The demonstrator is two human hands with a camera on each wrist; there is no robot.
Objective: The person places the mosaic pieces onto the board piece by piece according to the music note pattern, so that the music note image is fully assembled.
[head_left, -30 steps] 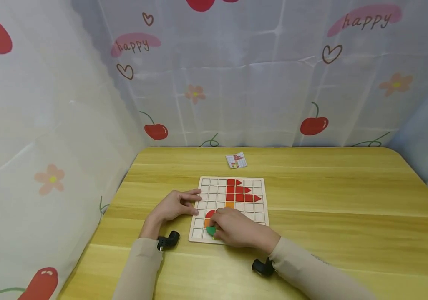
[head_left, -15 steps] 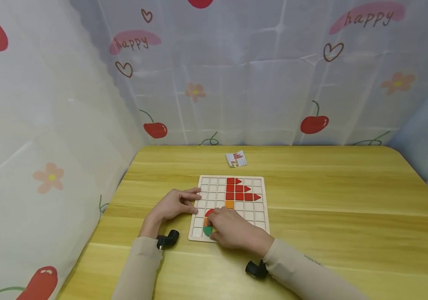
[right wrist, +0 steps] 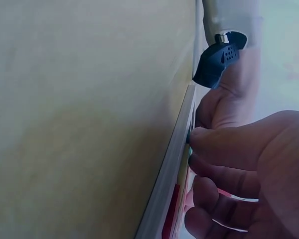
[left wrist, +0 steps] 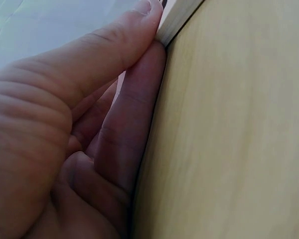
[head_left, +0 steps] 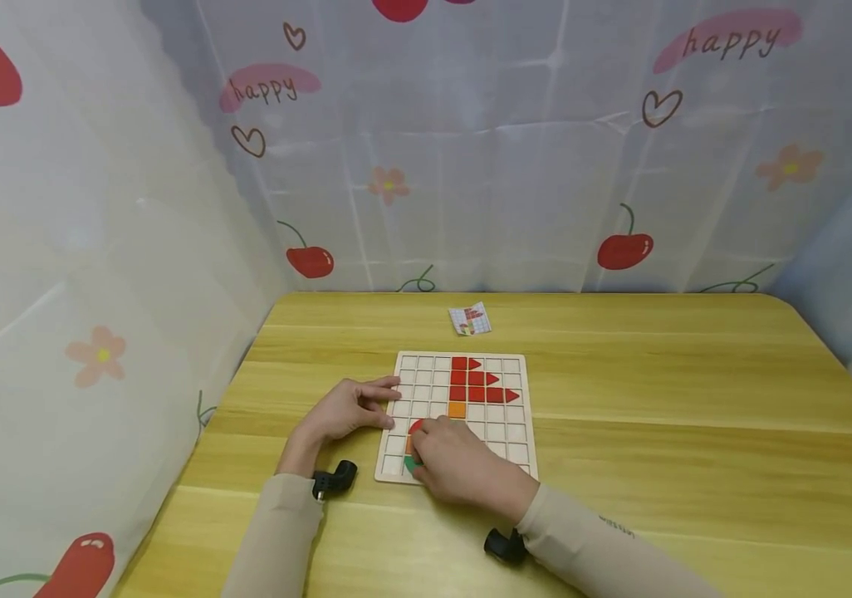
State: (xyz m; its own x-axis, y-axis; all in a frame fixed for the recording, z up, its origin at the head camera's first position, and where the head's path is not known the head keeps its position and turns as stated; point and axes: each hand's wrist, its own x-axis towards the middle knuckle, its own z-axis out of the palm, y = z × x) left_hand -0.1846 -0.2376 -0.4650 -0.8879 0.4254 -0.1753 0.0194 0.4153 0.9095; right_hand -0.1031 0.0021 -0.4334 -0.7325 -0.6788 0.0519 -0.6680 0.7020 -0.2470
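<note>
A pale wooden grid board (head_left: pixel 516 431) lies on the table. My left hand (head_left: pixel 340 409) grips its left edge; in the left wrist view the thumb (left wrist: pixel 124 42) sits on top and a finger lies against the side. Over the lower part of the board, my right hand (head_left: pixel 463 465) has its thumb and fingertips on a green rounded piece (head_left: pixel 409 464), mostly covered now. Just above that piece are an orange piece (head_left: pixel 408 446) and a red rounded piece (head_left: pixel 416 425), partly hidden by the fingers. Red squares and pointed pieces (head_left: pixel 477 395) form three rows higher up, over an orange square (head_left: pixel 457 409).
A small printed card (head_left: pixel 470 319) with a coloured grid pattern lies beyond the board. Each wrist carries a black camera, one at the left cuff (head_left: pixel 336 477) and one at the right (head_left: pixel 506 546). Patterned curtains surround the wooden table (head_left: pixel 658 374).
The right hand has shifted slightly left and lowered the green piece from a tilt to flat on the board, now covering more of it. The left hand stays at the board's edge.
</note>
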